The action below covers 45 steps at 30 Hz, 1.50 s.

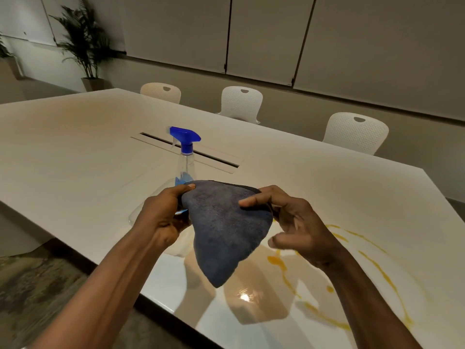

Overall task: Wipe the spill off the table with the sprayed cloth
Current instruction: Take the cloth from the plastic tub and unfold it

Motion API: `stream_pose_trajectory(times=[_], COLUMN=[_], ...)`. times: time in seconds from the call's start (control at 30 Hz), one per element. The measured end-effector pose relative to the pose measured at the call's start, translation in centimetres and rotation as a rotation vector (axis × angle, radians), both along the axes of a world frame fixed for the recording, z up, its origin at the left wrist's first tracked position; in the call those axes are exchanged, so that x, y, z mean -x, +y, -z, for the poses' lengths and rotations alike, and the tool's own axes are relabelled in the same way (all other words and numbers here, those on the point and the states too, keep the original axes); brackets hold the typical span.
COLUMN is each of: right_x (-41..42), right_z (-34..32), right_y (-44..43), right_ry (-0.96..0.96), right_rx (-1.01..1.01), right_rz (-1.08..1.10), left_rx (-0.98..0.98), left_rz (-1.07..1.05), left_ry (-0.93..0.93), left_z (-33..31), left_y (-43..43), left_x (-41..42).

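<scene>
At lower left of the frame the left hand pinches the upper left corner of the cloth between thumb and fingers, closed firmly on the fabric. Behind it, toward centre frame, a clear spray bottle with a blue trigger head stands upright on the table, partly hidden by the cloth. The cloth itself is a grey-blue, plush towel held up in the air at centre frame, spread along its top edge between both hands and hanging to a point below, clear of the tabletop. At its right edge the right hand grips the other corner with thumb and forefinger, the remaining fingers loose and half open. The spill lies on the table at lower right: thin yellow-orange streaks and small pools curving across the glossy white surface, below and right of the cloth. The right hand is the nearer one, so the wipe probably starts downward and rightward.
</scene>
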State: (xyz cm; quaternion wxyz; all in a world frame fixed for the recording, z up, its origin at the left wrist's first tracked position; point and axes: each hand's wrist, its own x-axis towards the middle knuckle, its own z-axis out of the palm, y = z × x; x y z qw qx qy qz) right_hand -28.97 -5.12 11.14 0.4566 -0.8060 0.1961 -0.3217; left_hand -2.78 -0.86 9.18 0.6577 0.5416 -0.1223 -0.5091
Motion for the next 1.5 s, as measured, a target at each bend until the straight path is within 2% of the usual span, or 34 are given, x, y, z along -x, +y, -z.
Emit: stream_pose_trajectory(times=[0.13,0.23,0.33,0.4,0.47,0.57,0.63,0.7,0.77,0.83,0.97,1.1,1.23,1.37,1.5], right_x=[-1.1,-2.6,-3.0,-3.0,-3.3,-4.1,-4.6,-4.9,-5.3,-5.8,-7.0,-8.4,-9.4,-9.5,-9.3], right_z=[-0.5,0.1,-1.0,-2.6,-4.1,-5.8,-6.8,-7.5,-7.9,-7.6,-5.7,-4.1,-3.6,-4.1,-3.3], right_y=[0.8,0.5,0.0,-0.2,-0.5,-1.0,-1.2,-1.5,-1.7,-2.1,-2.7,-3.1,-3.1,-3.6,-5.3], right_ry=[0.203,0.114,0.062,0.082,0.107,0.161,0.185,0.19,0.187,0.188,0.179,0.264,0.292,0.375,0.341], right_rx=[0.269,0.444,0.529,0.517,0.409,0.288,0.247,0.204,0.161,0.098,-0.053,-0.173,-0.214,-0.214,-0.218], right_rz=[0.056,0.2,0.256,0.221,0.119,0.081,0.078,0.07,0.068,0.07,0.139,0.179,0.132,0.071,0.091], left_rx=[-0.057,-0.087,-0.092,-0.081,-0.079,-0.038,0.109,0.254,0.283,0.383,0.657,0.741,0.815,0.938,1.015], left_rz=[0.066,0.118,0.156,0.183,0.233,0.302,0.263,0.315,0.379,0.357,0.305,0.369,0.386,0.545,0.655], left_ry=[0.031,0.039,-0.043,-0.104,-0.205,-0.536,-0.688,-0.721,-0.755,-0.659,-0.297,0.078,0.255,0.49,0.593], left_z=[0.0,0.3,1.2,1.7,1.7,2.1,2.0,1.6,0.4,-0.5,-1.9,-0.8,0.2,0.2,0.0], left_y=[-0.1,-0.2,-0.3,-0.3,-0.1,0.3,0.6,0.3,0.0,0.1,2.9,2.6,1.9,1.5,1.9], left_x=[-0.1,0.1,0.3,0.7,1.3,2.0,1.7,1.3,1.2,1.7,4.3,4.6,3.6,1.7,1.3])
